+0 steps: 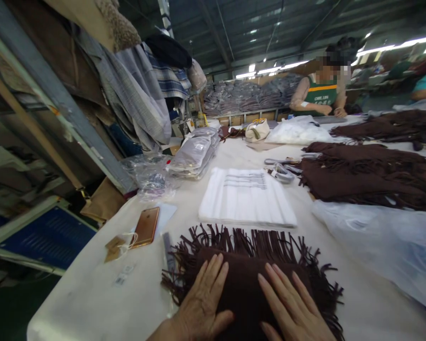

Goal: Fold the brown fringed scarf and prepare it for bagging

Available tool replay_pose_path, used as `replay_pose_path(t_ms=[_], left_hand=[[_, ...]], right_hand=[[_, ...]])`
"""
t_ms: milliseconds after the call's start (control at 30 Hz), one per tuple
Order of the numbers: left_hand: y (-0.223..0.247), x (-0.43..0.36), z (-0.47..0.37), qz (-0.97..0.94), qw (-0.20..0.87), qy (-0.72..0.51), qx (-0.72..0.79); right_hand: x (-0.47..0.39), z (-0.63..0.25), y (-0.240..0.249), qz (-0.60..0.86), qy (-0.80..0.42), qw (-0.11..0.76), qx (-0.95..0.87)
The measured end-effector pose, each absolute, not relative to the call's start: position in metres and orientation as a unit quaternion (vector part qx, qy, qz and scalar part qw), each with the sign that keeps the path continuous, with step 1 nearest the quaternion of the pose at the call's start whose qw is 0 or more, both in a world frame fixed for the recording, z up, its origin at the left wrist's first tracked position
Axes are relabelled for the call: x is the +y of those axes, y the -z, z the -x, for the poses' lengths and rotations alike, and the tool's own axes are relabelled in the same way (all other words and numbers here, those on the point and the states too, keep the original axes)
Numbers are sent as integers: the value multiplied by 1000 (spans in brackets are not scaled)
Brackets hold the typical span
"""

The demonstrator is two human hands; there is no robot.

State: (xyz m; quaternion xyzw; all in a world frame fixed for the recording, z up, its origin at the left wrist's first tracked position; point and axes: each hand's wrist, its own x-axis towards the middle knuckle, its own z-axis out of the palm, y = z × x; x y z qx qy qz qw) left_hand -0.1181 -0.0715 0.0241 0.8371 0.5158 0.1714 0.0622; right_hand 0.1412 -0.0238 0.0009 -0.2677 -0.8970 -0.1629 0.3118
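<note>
While the left hand (202, 303) and right hand (291, 308) press spread flat on the folded brown fringed scarf (248, 270), its loose fringe may tangle or crumple under the palms.

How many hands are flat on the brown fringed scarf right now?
2: the left hand and right hand lie side by side, palms down, on the brown fringed scarf at the table's near edge.

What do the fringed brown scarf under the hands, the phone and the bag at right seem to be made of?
Fringed brown scarf: soft matte knit or brushed fabric, probably wool-like; its edge breaks into loose yarn tassels. Phone: smooth rose-gold back with a glossy sheen, likely metal. Bag: thin clear plastic film, wrinkled and shiny. Both hands, left and right, lie flat on the scarf.
</note>
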Motion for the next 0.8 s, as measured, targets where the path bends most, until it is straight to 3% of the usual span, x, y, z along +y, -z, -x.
replay_pose_path(t_ms=[100,300,500,800], left_hand=[[-13,-65,112,-824,103,-171,530],[-13,-90,135,-715,-8,-234,659],[-45,-71,129,-534,149,-135,821],[-65,-42,106,-504,146,-137,840]], right_hand=[[-14,-117,12,292,206,313,-880],[-9,-124,20,277,235,311,-878],[-11,-129,21,235,191,377,-875],[-16,-124,30,264,194,421,-846]])
